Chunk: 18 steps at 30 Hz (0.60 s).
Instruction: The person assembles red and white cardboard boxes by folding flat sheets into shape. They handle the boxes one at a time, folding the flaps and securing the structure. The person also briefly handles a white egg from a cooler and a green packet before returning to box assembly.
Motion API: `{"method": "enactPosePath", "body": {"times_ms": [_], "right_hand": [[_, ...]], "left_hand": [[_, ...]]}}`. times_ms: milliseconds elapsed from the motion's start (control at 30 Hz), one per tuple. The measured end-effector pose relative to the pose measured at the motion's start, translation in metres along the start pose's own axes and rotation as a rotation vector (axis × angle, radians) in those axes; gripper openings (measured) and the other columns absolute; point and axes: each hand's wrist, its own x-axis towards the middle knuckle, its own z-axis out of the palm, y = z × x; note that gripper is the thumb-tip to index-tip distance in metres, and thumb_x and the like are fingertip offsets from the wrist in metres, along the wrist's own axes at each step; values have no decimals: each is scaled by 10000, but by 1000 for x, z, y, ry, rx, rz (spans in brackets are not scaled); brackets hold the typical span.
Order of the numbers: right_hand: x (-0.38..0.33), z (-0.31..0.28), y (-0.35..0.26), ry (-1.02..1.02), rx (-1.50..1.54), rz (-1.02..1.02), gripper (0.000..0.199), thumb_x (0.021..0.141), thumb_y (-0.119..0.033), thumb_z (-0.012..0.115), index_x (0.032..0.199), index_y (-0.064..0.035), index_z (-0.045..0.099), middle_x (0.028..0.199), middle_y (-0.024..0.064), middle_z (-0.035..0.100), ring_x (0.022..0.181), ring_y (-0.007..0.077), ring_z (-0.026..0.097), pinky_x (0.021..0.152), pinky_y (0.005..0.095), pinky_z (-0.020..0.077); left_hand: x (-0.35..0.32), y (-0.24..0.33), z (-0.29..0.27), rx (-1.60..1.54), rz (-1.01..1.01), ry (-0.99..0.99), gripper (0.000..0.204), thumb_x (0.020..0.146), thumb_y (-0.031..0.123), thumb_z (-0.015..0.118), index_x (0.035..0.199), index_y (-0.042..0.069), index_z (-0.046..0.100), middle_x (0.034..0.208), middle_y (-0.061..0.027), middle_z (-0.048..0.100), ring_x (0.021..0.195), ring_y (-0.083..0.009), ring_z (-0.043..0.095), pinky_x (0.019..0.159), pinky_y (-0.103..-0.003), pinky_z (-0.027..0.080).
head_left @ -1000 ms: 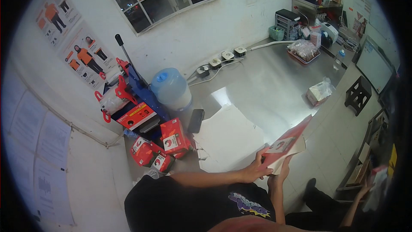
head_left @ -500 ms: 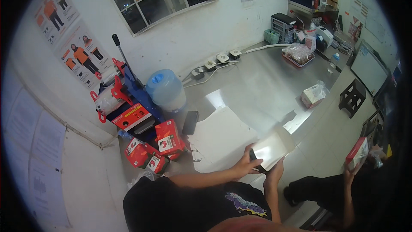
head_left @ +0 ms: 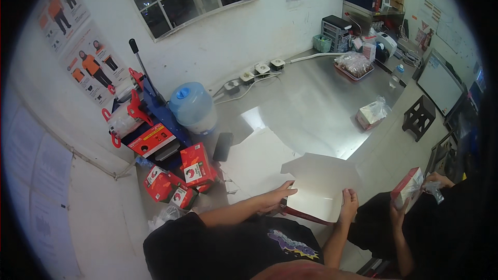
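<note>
white cardboard, a flat unfolded carton blank [head_left: 321, 186], is lying at the near edge of the steel bench [head_left: 311, 103], both hands pinching it: the left hand [head_left: 277, 197] gripping its left edge, the right hand [head_left: 348, 202] its lower right corner. it is looking light, thin and bendy, best held at the edges. red cartons [head_left: 194, 165] are standing left, and a co-worker's hand [head_left: 397, 212] is holding another.

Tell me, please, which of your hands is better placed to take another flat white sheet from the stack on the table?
Probably the left. The left hand grips the near-left edge of the white carton, right beside the stack of flat sheets. The right hand holds the carton's right edge, farther from the stack.
</note>
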Motion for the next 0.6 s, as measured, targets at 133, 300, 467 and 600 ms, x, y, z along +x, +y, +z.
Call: {"method": "enactPosePath", "body": {"times_ms": [133,300,467,600], "right_hand": [[-2,11,8,134,143,-184,411,914,-90,635,1260,76,487,1100,144,641,991,197,621,844,308,493],[-8,11,-7,122,232,-171,348,911,-37,623,1233,25,506,1068,96,634,910,151,622,823,285,505],[-20,17,-16,47,242,-103,365,964,-127,591,1284,18,492,1105,105,633,982,186,623,866,313,501],[-37,43,-18,31,641,13,597,1045,-441,404,1351,66,474,1295,134,571,1183,204,542,993,322,434]], "left_hand": [[-11,22,16,163,-19,38,748,988,451,520,1546,135,133,1365,-170,426,1169,-256,459,816,-402,473],[-4,8,-1,169,-31,81,705,995,541,446,1519,122,230,1242,-162,544,1060,-248,566,817,-383,494],[21,3,-16,-546,147,388,699,997,617,328,1438,78,387,1287,-182,558,1054,-273,617,973,-358,443],[25,10,-11,-708,325,331,629,1019,546,361,1395,45,421,1263,-173,585,1121,-263,594,1009,-354,438]]}}
